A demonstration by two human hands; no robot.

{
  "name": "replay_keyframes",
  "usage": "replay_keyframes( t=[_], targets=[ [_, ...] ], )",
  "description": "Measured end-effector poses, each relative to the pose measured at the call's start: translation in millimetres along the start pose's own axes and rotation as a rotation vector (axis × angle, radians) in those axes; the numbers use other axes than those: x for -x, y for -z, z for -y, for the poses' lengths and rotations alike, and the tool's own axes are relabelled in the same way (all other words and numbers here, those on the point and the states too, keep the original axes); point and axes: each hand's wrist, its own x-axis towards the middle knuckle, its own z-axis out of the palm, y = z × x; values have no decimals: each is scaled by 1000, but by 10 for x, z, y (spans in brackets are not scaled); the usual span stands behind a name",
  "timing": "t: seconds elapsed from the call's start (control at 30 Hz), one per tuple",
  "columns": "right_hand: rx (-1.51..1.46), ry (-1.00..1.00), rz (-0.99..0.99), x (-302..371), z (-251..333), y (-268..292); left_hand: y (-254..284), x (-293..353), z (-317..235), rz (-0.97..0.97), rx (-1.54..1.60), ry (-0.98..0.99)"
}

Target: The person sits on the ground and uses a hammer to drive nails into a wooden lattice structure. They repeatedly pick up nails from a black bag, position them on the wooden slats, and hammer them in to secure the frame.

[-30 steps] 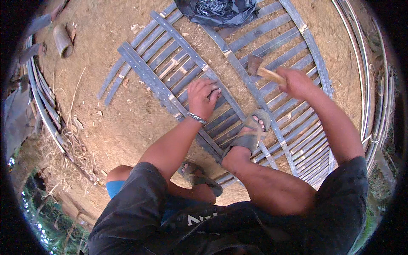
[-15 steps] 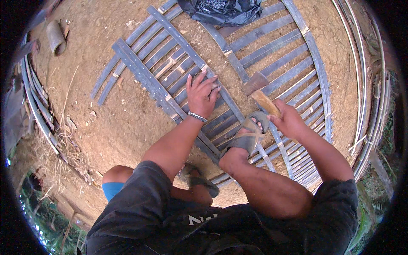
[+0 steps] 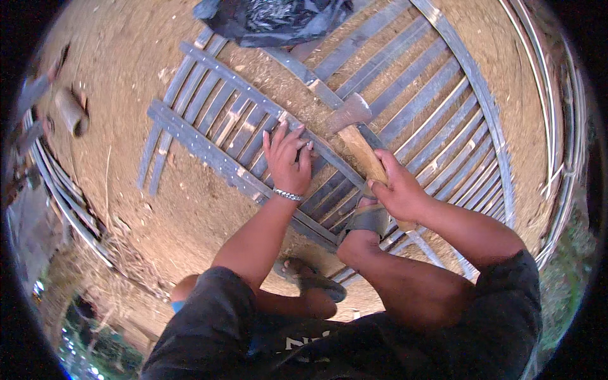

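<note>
hatchet in right hand (tilted left)

Ground: tan dirt around grip
Pole bundle: far right of grip
Greenery: far lower left of grip
Light: daylight

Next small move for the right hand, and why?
Probably ease the hatchet slightly left over the dark rail, clear of the fingers. The right hand grips its wooden handle, the head sits just right of the rail, and the left hand is at that rail. Whether the left fingers pinch anything is too small to tell.
</note>
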Motion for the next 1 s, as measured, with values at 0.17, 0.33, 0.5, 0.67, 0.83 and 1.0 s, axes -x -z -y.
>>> replay_keyframes(
  t=[0.17, 0.33, 0.5, 0.67, 0.83, 1.0],
  targets=[
    [-183, -156, 16, 33, -82, -183, -48, -3, -23, -15, 17, -26],
    [-151, -233, 82, 84, 143, -179, -66, 12, 31, -16, 24, -55],
    [-156, -145, 64, 139, 24, -322, -108, 24, 27, -44, 48, -63],
    [-154, -154, 50, 152, -58, -395, -118, 23, 39, -38, 49, -69],
    [-143, -102, 26, 104, -109, -437, -123, 8, 62, -55, 83, -88],
    [-178, -236, 78, 86, -13, -382, 177, 148, -108, -132, 85, 25]
  ],
)
